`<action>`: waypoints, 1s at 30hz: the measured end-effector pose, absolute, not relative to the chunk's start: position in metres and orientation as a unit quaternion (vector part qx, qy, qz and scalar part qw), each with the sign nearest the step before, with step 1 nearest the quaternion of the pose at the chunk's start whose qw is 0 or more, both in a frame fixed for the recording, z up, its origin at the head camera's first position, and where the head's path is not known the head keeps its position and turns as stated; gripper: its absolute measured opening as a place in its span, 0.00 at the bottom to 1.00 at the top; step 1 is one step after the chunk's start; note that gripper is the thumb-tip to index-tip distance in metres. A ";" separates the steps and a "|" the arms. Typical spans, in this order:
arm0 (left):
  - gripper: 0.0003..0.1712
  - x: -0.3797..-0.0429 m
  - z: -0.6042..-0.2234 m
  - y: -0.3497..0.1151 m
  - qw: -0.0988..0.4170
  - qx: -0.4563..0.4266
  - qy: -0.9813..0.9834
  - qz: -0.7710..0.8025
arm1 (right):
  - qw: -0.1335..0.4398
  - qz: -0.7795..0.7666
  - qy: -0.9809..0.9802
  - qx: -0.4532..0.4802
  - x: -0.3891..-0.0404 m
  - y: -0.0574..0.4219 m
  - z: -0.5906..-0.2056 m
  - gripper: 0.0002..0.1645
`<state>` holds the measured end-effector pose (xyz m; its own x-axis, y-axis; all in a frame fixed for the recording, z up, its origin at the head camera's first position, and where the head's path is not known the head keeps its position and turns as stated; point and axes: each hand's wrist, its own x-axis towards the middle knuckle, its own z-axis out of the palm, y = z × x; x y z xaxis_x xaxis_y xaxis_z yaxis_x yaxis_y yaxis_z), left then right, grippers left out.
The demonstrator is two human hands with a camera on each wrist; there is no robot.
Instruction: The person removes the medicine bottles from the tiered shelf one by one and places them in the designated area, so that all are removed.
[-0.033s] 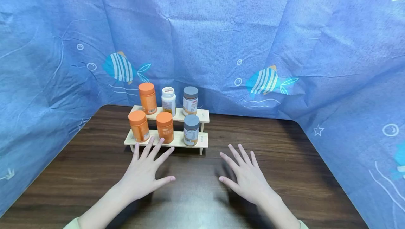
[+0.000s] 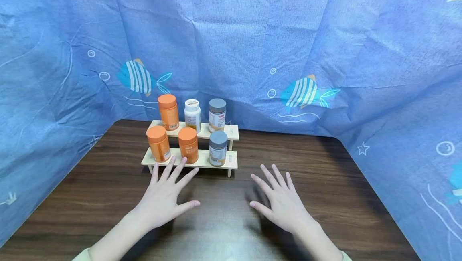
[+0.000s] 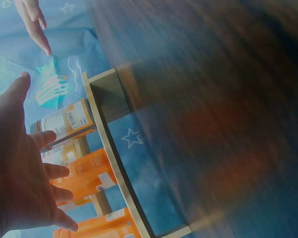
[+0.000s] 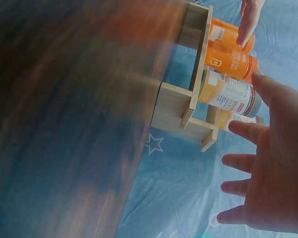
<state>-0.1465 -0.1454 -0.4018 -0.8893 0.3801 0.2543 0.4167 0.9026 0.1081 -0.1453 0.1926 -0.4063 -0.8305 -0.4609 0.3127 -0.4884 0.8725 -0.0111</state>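
My left hand [image 2: 161, 201] is held over the table with its fingers spread, holding nothing. In the head view its fingertips overlap the front edge of a two-tier wooden rack [image 2: 232, 160]. Off to the right, my right hand [image 2: 282, 204] also has its fingers spread and nothing in it. On the lower tier stand two orange jars [image 2: 159, 144] and a grey-lidded jar [image 2: 218, 148]. The upper tier holds another orange jar [image 2: 168, 112], a white bottle [image 2: 193, 116] and a second grey-lidded jar [image 2: 217, 115]. All the jars are upright with lids on.
The dark wood-grain table [image 2: 296, 156] extends beyond the rack on both sides. A blue curtain [image 2: 238, 44] printed with fish hangs behind the table and along its left and right sides, close behind the rack.
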 end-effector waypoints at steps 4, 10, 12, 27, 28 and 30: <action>0.48 -0.147 -0.402 -0.146 0.114 -0.204 -0.969 -0.077 | 0.151 0.047 -0.955 0.249 -0.144 0.193 -0.406 0.42; 0.49 -0.147 -0.400 -0.147 0.120 -0.206 -0.968 -0.079 | 0.156 0.050 -0.954 0.250 -0.145 0.194 -0.404 0.41; 0.49 -0.148 -0.400 -0.147 0.122 -0.207 -0.968 -0.077 | 0.156 0.050 -0.954 0.250 -0.145 0.194 -0.404 0.41; 0.49 -0.148 -0.377 -0.155 0.143 -0.216 -0.964 -0.061 | 0.147 0.060 -0.955 0.249 -0.156 0.191 -0.379 0.41; 0.49 -0.148 -0.374 -0.157 0.145 -0.213 -0.964 -0.061 | 0.147 0.063 -0.955 0.249 -0.158 0.191 -0.376 0.41; 0.49 -0.149 -0.368 -0.162 0.150 -0.209 -0.964 -0.064 | 0.149 0.069 -0.954 0.250 -0.161 0.190 -0.369 0.41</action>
